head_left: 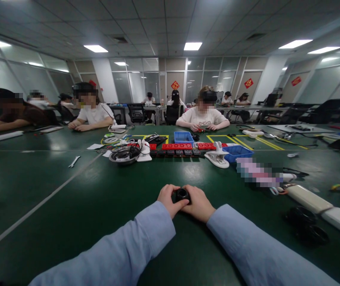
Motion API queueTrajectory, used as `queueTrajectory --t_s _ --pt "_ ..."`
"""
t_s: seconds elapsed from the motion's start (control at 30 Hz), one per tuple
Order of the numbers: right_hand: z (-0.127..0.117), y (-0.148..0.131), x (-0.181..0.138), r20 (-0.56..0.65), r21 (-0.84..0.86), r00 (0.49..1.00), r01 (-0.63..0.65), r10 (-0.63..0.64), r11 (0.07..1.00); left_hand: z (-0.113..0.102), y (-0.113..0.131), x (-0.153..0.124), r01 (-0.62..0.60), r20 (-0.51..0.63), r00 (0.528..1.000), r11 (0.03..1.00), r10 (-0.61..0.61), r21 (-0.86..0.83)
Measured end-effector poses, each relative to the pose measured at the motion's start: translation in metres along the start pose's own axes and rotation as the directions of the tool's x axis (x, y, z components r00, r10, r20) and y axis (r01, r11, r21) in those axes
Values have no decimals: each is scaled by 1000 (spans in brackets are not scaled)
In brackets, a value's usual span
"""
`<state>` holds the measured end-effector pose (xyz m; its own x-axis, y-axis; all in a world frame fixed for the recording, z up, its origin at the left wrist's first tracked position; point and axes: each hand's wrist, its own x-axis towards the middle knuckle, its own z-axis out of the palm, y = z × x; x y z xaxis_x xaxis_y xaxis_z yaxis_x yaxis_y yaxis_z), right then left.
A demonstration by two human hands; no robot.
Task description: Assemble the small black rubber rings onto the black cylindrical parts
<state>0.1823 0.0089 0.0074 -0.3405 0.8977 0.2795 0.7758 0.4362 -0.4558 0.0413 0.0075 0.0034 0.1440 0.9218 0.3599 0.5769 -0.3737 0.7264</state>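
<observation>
Both of my hands meet at the middle of the green table, closed around a small black round part. My left hand grips its left side with thumb and fingers. My right hand wraps its right side. Light blue sleeves cover both forearms. The part's underside is hidden by my fingers.
Red and black parts, two blue bins, white clamps and a bowl of cables lie across the table's far middle. A wrench sits at left, white bars and black rings at right. Other people sit opposite.
</observation>
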Motion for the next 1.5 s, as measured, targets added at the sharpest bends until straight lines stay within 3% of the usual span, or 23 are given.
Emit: queueTrajectory --t_s 0.13,0.3,0.67,0.73,0.8,0.87,0.97,1.1,1.23,1.33,1.5 --pt "-9 10 4 133 297 976 128 -173 946 -4 -2 1 -28 130 991 995 41 -101" --pt "-20 19 8 317 520 919 39 -235 853 -7 -4 1 -66 221 970 986 99 -151" --pt "-25 27 11 433 529 876 -57 -211 847 -8 -1 -1 -93 226 967 989 117 -114" --pt "-21 25 10 421 510 889 -69 -179 858 -8 0 -1 -110 208 970 991 123 -72" --pt "-14 21 9 344 429 935 -76 -85 900 -6 2 -2 -112 153 982 994 110 4" --pt "-6 15 6 193 273 981 -58 4 960 -4 3 -3 -89 78 994 992 83 87" --pt "-1 8 3 53 112 999 4 -10 994 -2 4 -3 -60 20 998 990 58 130" --pt "-11 10 5 140 346 978 100 -157 933 -3 0 -1 -51 64 997 999 51 3" --pt "-23 17 8 317 601 907 33 -276 798 -5 -3 0 -64 151 985 993 79 -103" --pt "-25 20 10 387 623 882 -34 -270 781 -6 -3 -1 -81 190 976 988 104 -129" --pt "-26 22 11 409 559 879 -31 -243 829 -8 -1 -1 -105 185 975 988 125 -113"
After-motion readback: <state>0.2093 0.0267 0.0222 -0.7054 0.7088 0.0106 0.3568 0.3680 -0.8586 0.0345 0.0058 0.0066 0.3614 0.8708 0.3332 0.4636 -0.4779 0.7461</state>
